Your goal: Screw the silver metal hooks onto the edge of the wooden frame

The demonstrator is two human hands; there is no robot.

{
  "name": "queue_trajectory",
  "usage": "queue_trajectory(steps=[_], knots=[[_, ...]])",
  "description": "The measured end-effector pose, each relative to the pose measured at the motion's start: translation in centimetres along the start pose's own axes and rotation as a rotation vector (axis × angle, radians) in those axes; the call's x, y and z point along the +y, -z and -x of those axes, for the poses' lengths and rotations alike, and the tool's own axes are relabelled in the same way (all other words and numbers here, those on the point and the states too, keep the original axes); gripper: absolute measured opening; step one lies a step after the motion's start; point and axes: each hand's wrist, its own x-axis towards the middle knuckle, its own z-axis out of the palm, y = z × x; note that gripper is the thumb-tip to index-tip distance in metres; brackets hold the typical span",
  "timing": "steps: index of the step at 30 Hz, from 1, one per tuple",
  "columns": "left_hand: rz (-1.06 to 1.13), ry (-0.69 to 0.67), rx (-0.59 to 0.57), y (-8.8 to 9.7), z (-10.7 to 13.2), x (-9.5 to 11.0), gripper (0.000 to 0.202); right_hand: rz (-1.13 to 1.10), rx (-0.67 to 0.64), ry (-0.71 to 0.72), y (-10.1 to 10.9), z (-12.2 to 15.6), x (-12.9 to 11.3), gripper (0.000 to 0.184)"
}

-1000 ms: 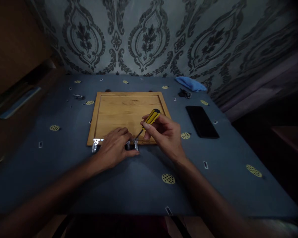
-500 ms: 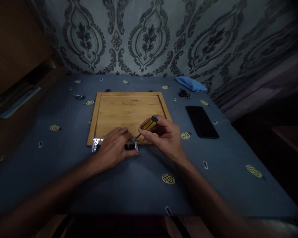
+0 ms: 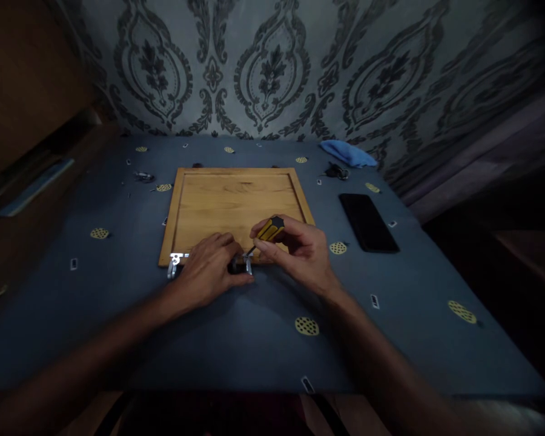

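Observation:
A framed wooden panel lies flat on the table, with a shiny metal fitting along its near edge. My left hand is closed over the middle of that edge. Its fingers are on top and its thumb in front, pressing the metal fitting, and part of it is hidden under the hand. Between thumb and index finger of my right hand is a small yellow-and-black screwdriver. The screwdriver is tilted, with its tip down at the right end of the fitting, just beside my left fingertips.
A black phone lies to the right. Behind it are a dark bunch of small items, perhaps keys, and a blue cloth. Small metal parts sit at the back left. The patterned wall borders the far table edge.
My right hand has shifted very slightly and its fingers sit differently around the screwdriver handle. My left hand and the wooden panel have stayed in place.

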Motion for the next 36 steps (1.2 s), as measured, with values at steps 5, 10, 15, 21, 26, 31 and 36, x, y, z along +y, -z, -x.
queue_trajectory(steps=[5, 10, 15, 21, 26, 31, 36], knots=[[0.014, -0.005, 0.023, -0.2, 0.1, -0.2, 0.036, -0.017, 0.047, -0.032, -0.1, -0.1, 0.4, 0.028], [0.021, -0.019, 0.039, -0.5, 0.2, -0.4, 0.04, -0.044, 0.145, -0.098, -0.2, -0.3, 0.5, 0.038], [0.007, -0.027, 0.053, -0.6, 0.2, -0.5, 0.038, -0.095, 0.074, -0.062, 0.0, -0.5, 0.2, 0.03], [-0.001, -0.024, 0.044, -0.4, 0.1, -0.3, 0.039, -0.073, 0.045, -0.053, 0.2, -0.6, 0.0, 0.029], [0.017, -0.017, 0.033, -0.5, 0.1, -0.4, 0.037, -0.102, 0.099, -0.119, -0.2, -0.5, 0.2, 0.039], [0.008, -0.011, 0.028, -0.3, 0.1, -0.3, 0.038, -0.109, 0.083, -0.108, -0.1, -0.5, -0.2, 0.035], [0.008, -0.015, 0.028, -0.4, 0.1, -0.2, 0.039, -0.114, 0.019, -0.081, 0.2, -0.6, -0.5, 0.029]])
